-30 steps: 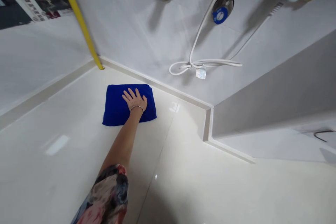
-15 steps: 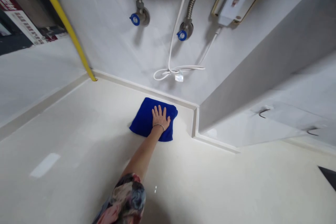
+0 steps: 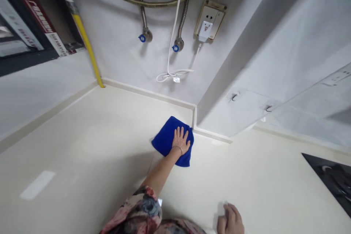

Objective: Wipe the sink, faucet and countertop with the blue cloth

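My left hand point(image 3: 181, 141) lies flat, palm down, on a blue cloth point(image 3: 166, 137), fingers spread and thumb to the right. The cloth is spread on the pale countertop point(image 3: 109, 131), its right edge touching the corner of the low upstand near the wall's projection. A thin bracelet point(image 3: 178, 148) circles that wrist. At the bottom edge, my right hand point(image 3: 231, 221) is partly in view just above or on the countertop, its fingers curled; I see nothing in them.
A yellow pipe point(image 3: 87, 45) meets the counter at the back left. On the back wall are two blue-handled valves point(image 3: 145, 36), a looped white cable point(image 3: 171, 75) and a plugged socket point(image 3: 210, 20). Hooks point(image 3: 234, 97) stick out right. A black hob point(image 3: 331, 175) lies far right.
My left hand and the blue cloth have moved right and nearer to me, to the upstand's corner. My right hand has come into view at the bottom. The camera view has shifted.
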### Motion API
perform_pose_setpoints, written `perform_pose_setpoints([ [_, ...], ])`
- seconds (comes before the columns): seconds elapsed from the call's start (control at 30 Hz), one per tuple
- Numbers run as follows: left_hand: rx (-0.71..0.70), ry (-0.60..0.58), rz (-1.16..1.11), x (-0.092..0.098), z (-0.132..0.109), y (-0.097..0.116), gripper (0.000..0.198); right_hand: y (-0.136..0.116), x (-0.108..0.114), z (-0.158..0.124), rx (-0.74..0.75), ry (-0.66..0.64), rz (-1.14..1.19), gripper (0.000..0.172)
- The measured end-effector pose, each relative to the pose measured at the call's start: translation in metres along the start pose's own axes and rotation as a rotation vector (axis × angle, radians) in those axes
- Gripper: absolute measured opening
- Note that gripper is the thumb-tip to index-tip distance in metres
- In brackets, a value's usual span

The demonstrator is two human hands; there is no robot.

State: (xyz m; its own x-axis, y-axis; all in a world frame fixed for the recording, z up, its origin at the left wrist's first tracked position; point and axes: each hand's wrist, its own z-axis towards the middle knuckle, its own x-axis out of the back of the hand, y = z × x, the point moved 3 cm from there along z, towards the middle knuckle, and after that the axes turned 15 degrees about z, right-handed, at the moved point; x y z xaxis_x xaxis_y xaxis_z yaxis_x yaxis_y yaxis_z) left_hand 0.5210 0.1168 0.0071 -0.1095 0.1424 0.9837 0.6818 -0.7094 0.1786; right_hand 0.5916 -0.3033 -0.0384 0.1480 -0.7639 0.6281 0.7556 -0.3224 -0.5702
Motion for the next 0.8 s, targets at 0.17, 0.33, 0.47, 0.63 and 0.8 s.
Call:
perform_pose_setpoints([
  [0.17,-0.074,-0.021,-0.006,-0.011,-0.062,0.022,0.076,0.012,-0.004,-0.002,0.038,-0.008,-0.011,0.028],
  [0.33,-0.174,-0.01,-0.024,-0.014,-0.118,0.024,0.074,0.013,-0.007,-0.002,0.047,-0.002,-0.051,0.03],
  [0.47,-0.226,-0.055,-0.045,-0.009,-0.155,0.018,0.072,0.007,-0.007,-0.002,0.072,0.028,-0.087,0.033],
  [0.63,-0.236,-0.009,-0.035,-0.006,-0.196,0.003,0.067,0.001,-0.002,0.0,0.065,0.022,-0.071,0.035],
  [0.8,-0.162,0.012,-0.093,-0.009,-0.233,-0.019,0.065,-0.008,0.008,0.008,0.015,-0.003,-0.024,0.037],
])
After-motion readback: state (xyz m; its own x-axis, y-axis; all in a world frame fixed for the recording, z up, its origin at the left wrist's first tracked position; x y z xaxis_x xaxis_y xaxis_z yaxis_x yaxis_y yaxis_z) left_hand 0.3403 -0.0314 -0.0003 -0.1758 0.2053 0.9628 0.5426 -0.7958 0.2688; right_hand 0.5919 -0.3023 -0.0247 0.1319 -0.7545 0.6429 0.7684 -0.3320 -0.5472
